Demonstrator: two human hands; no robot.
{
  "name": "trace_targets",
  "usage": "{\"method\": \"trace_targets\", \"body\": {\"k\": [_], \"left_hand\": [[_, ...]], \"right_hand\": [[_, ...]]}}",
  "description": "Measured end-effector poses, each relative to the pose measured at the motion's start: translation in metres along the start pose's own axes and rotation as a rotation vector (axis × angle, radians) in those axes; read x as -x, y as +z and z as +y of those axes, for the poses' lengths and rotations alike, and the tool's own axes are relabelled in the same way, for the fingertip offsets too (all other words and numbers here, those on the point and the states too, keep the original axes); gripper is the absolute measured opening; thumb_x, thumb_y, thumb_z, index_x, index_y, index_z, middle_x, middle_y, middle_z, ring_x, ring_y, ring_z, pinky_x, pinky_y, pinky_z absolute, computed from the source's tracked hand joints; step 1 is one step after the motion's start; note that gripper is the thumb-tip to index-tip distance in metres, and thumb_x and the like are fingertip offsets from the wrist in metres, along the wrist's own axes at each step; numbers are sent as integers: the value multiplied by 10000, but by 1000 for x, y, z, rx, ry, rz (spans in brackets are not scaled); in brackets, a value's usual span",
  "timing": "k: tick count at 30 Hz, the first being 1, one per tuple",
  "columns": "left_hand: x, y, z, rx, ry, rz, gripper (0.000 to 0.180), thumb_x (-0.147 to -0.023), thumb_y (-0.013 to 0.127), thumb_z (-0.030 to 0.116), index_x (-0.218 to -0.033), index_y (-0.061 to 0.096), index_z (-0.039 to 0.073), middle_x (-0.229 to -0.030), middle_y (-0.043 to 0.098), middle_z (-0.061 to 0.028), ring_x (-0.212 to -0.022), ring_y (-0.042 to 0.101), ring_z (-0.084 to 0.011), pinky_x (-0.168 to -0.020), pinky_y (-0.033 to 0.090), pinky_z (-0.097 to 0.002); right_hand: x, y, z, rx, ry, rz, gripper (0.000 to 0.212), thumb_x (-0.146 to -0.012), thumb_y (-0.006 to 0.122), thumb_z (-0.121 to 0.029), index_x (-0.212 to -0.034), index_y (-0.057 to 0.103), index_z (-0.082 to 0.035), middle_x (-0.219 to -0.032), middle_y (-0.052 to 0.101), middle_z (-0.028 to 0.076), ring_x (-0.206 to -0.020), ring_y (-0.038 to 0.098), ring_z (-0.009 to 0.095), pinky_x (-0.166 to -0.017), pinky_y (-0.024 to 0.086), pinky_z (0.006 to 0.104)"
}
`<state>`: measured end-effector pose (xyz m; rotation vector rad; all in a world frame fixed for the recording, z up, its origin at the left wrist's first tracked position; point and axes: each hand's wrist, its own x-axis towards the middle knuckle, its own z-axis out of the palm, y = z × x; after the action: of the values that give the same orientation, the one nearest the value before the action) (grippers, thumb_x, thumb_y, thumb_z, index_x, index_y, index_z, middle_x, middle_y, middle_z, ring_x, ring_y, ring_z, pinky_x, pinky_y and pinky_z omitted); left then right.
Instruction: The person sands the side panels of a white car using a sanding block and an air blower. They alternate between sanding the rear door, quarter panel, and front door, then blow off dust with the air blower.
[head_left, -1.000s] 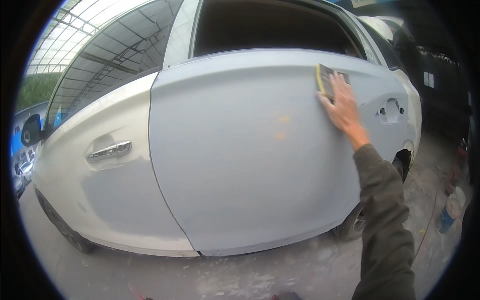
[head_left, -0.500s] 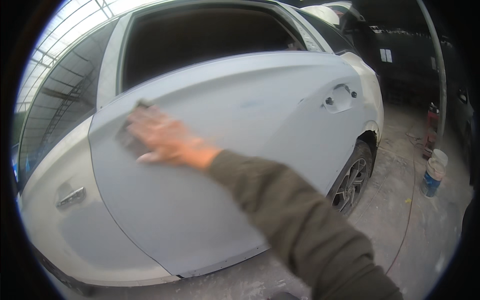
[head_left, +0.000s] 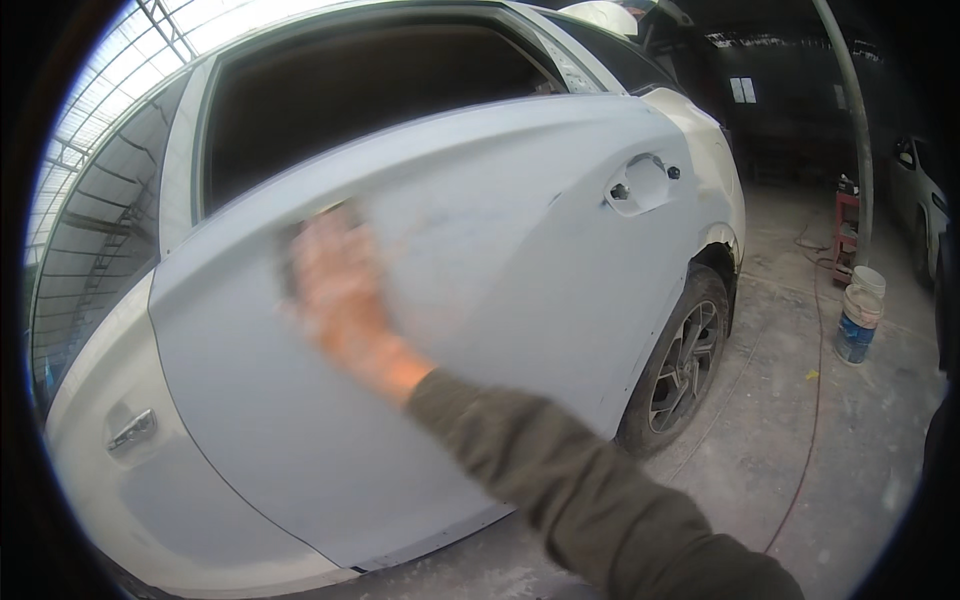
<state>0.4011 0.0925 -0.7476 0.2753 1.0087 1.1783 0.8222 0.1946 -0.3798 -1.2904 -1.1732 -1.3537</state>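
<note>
Hand [head_left: 345,300] forward, then apparently slightly rearward

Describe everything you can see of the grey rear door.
The door is matte grey, like primed metal. It looks shut, beside the cream front door, under a dark window. A crease runs below its upper edge; its handle recess shows two dark spots. The right hand, blurred, holds a dark pad against its upper front.

Bucket [head_left: 857,325] and red cord [head_left: 819,372] on floor [head_left: 757,440]

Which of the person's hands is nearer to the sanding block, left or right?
Right. The right hand lies over the sanding block, touching it, at the grey rear door. The left hand is not in view, so its place cannot be told.
</note>
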Motion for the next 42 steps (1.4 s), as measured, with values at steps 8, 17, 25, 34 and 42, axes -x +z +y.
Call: {"method": "trace_targets", "body": {"k": [8,17,25,34,42], "left_hand": [[9,45,-4,-82,201,-251,218,-988,558,215,-796,474,153,-626,402,35,-428,294,-71,-360,223,-231],[8,-1,32,5,283,-93,218,-971,599,176,-799,469,144,-616,376,48,-424,299,-66,-350,229,-233],[-25,-75,56,153,255,-3,94,-978,585,171,-936,508,136,-625,380,52,-429,297,-60,-353,229,-227],[-45,-89,41,193,125,-63,272,-981,567,126,-1237,483,161,-681,400,52,-455,329,-46,-360,254,-208],[-46,-102,33,192,99,-50,304,-970,564,86,-1257,477,135,-698,401,31,-489,350,-56,-369,279,-211]], "right_hand": [[33,-55,73,-16,-248,-209,669,-791,732,-389,-1342,535,-64,-1508,427,133,-1427,346,357,-1176,282,500],[30,-113,148,428,158,-51,646,-891,638,-373,-1418,450,-49,-1554,361,133,-1485,232,343,-1207,169,534],[-15,39,-76,121,-372,-349,702,-933,579,-460,-1503,390,-95,-1593,321,97,-1507,185,305,-1224,119,523],[85,84,-178,-67,-586,-379,637,-879,615,-369,-1426,483,-70,-1525,422,47,-1443,335,239,-1182,251,463],[101,67,-147,-103,-681,-571,607,-864,644,-379,-1411,508,-153,-1510,438,40,-1446,333,262,-1187,235,493]]}}
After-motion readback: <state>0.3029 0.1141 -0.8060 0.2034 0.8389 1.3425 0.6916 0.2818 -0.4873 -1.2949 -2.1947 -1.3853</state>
